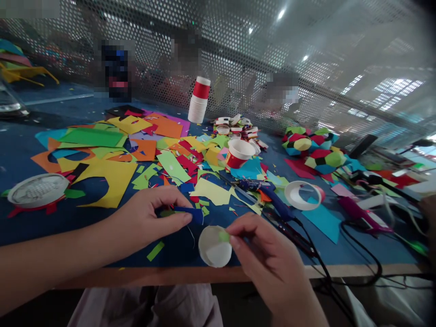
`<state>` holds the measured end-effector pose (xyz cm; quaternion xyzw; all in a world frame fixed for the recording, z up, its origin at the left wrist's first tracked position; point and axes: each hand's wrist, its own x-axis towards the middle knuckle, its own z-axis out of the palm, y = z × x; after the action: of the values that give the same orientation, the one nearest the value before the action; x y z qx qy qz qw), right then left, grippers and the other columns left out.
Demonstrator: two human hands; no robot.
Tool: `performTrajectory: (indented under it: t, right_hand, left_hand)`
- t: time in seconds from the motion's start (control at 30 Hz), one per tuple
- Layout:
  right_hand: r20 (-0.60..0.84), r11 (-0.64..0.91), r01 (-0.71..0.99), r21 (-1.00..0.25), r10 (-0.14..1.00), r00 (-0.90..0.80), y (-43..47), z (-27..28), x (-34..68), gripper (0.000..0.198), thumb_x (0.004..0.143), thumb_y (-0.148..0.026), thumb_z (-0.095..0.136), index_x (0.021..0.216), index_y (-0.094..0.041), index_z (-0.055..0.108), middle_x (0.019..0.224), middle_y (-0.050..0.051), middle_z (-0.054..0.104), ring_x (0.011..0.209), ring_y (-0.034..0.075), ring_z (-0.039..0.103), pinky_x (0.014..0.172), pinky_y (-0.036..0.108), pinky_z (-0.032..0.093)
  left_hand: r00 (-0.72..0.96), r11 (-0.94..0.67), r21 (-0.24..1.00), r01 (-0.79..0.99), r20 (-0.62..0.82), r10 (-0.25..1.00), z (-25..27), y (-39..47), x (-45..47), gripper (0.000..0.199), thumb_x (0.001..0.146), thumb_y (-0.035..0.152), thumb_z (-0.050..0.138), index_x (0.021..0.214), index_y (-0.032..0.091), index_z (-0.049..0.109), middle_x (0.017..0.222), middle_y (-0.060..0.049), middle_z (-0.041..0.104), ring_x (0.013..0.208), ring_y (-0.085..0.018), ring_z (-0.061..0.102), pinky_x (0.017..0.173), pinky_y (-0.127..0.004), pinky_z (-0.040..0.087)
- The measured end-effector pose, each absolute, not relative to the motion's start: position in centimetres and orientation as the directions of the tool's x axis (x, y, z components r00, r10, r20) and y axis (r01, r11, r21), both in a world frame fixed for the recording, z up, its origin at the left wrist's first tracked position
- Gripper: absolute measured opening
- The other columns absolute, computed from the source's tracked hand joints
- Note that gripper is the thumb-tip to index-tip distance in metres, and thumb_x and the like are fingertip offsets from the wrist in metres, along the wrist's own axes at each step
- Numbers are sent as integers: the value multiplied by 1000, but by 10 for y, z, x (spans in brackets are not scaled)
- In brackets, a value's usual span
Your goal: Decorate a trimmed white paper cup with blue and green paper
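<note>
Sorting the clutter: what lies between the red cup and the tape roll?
Head view: blue paper lies between the red cup and the tape roll.

Far centre: stack of red-and-white paper cups (199, 100), upright. Just right of it, heap of cut cup rims (235, 127). Mid-table: single red paper cup (237, 153), tilted among coloured paper scraps (112, 154). Right: roll of white tape (303, 194), blue glue gun (269, 193) with black cable. Far right: multicoloured paper balls (315, 152). Left edge: white round lid (37, 190). Behind: perforated metal screen (238, 50).

White paper disc (214, 247), dark blue paper strip (190, 212), red-and-white cup (238, 153), blue table (20, 150)
</note>
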<state>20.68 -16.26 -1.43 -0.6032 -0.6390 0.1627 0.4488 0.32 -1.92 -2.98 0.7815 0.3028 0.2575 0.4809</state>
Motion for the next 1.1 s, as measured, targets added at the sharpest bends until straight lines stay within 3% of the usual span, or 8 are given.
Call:
performTrajectory:
  t: [0.13,0.3,0.47,0.87,1.1]
  right_hand:
    - [435,258,552,-793,875,214,-154,-22,184,16,94,-15,61,103,-25,70,82,-2,70,70,12,67,62,20,53]
    - [523,316,569,-759,817,244,-151,-29,176,32,92,-12,62,118,-29,66,82,-4,68,68,9,65,63,17,52]
    - [605,389,600,-699,769,205,-155,-27,175,34,91,-8,60,119,-27,65,83,-2,67,63,10,63,57,20,51]
    - [662,372,722,-583,733,157,-150,-24,169,35,89,-8,60,120,-26,62,83,-3,68,71,11,68,69,20,59]
    - [659,381,706,-597,735,161,-144,-24,165,33,87,-10,58,116,-24,64,78,-3,67,58,10,62,55,18,52]
  left_hand:
    - [691,-314,924,218,82,718,-29,-23,5,20,81,41,68,81,23,75,79,0,72,74,-18,64,65,-26,49]
    - [707,-266,948,176,67,704,-25,-31,6,16,76,36,68,79,22,75,70,1,71,63,-15,61,58,-24,48]
    - [701,-258,944,204,44,712,-23,-32,6,18,78,35,68,85,24,79,79,1,76,71,-17,68,64,-24,53]
    - [749,-305,930,207,51,661,-24,-33,4,22,78,43,71,83,23,79,72,1,73,64,-14,60,58,-21,45]
    - [738,-365,893,262,59,672,-32,-30,3,25,81,45,66,81,23,78,74,0,75,69,-18,64,62,-25,47]
